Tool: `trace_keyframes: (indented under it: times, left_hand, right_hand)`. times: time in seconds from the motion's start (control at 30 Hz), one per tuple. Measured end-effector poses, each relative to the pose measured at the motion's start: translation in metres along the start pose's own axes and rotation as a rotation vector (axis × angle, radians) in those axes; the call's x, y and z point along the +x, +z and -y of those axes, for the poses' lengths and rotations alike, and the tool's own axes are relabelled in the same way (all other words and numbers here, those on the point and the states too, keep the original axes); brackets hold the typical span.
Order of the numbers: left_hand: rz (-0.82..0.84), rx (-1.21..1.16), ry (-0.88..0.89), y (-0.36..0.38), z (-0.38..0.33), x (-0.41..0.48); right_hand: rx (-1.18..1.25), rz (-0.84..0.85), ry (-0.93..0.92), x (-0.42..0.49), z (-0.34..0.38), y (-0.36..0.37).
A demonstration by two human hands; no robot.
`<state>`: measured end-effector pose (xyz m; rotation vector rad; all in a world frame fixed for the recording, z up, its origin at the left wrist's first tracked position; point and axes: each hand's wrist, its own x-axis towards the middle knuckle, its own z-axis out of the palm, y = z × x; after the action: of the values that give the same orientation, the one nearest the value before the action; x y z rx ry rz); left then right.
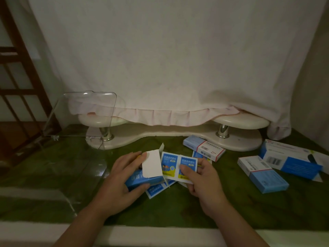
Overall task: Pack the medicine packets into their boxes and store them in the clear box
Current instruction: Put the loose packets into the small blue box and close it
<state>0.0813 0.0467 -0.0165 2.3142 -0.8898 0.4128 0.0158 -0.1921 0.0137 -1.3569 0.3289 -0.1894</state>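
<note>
- Step in hand: loading. The left hand grips the blue box, flap open, at frame centre.
- The right hand pinches the joined packets at the box mouth.
- Next move likely: align and slide the packets in.
- The clear box stands open, middle left.

Green table, glossy. Cream two-tier stand on chrome posts at the table's back; pale frilled cloth draped over it. Brown wooden lattice at left.

left hand gripping, right hand pinching, forearms extended
</note>
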Motion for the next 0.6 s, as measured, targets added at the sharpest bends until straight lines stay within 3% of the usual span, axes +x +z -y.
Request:
trace_keyframes:
  times: [0.27, 0.6]
  left_hand:
    - [0.058, 0.097, 0.052, 0.001, -0.002, 0.000]
    - [0.044, 0.084, 0.044, 0.002, -0.001, 0.000]
  right_hand:
    - [-0.210, 0.002, -0.109, 0.002, -0.009, 0.017]
    - [-0.285, -0.098, -0.181, 0.005, -0.021, 0.028]
